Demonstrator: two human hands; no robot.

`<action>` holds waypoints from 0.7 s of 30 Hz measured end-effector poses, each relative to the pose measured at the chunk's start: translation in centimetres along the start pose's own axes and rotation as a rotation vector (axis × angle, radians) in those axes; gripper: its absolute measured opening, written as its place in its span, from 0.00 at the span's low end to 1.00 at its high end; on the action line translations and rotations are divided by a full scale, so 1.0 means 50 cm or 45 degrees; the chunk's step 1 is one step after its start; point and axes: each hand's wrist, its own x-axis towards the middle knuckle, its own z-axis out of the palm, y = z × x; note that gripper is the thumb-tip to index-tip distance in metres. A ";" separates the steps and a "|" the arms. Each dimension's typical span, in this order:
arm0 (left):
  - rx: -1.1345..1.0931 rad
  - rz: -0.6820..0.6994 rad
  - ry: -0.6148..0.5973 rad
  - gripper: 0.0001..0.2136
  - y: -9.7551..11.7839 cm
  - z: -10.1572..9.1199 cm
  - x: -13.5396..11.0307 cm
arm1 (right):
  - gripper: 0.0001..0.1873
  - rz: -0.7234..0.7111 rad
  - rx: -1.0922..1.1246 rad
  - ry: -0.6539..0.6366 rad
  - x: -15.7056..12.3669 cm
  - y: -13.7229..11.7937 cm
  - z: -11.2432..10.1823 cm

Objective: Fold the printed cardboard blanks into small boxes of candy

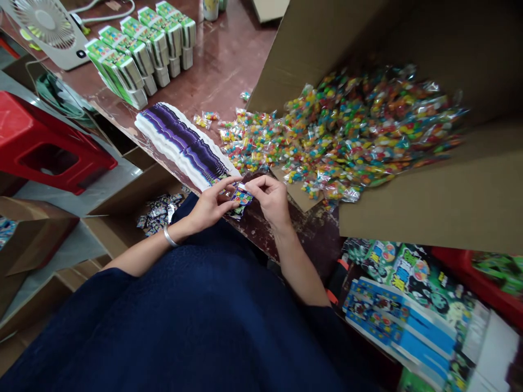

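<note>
Near the table's front edge, my left hand (211, 208) grips a small printed candy box (242, 199) between thumb and fingers. At the box's upper end, my right hand (270, 197) has its thumb and forefinger pinched on a white flap. Whether a candy packet is also in the pinch cannot be seen. Just beyond my left hand runs a long fanned row of flat purple-and-white boxes (183, 139). A spread of small clear candy packets (261, 141), filled with multicoloured sweets, lies past my right hand.
A large cardboard box (392, 209) on its side spills candy packets onto the table (220, 54). Green-and-white carton stacks (143, 46) and a white fan (49, 32) stand at the back left. Below left are a red stool (49, 136) and an open carton of small filled boxes (159, 212).
</note>
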 end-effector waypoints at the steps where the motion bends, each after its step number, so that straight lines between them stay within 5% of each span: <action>1: -0.016 -0.009 0.001 0.25 0.000 0.000 0.001 | 0.16 -0.046 -0.033 0.010 -0.004 -0.003 0.003; 7: -0.012 -0.051 0.019 0.17 0.004 -0.035 -0.008 | 0.16 -0.201 -0.116 -0.124 -0.035 -0.001 0.019; 10: 0.252 -0.089 -0.062 0.16 0.018 -0.118 -0.035 | 0.20 -0.108 -0.134 -0.212 -0.029 0.030 0.018; 15: 1.050 0.062 -0.002 0.18 0.027 -0.248 -0.054 | 0.17 -0.063 -0.506 -0.013 0.022 0.097 0.025; 17: 1.181 0.161 0.091 0.21 0.012 -0.245 -0.037 | 0.16 -0.049 -0.732 0.005 0.041 0.107 0.033; 21: 1.186 0.361 0.143 0.23 -0.043 -0.176 0.026 | 0.14 -0.014 -0.980 0.011 0.060 0.104 0.047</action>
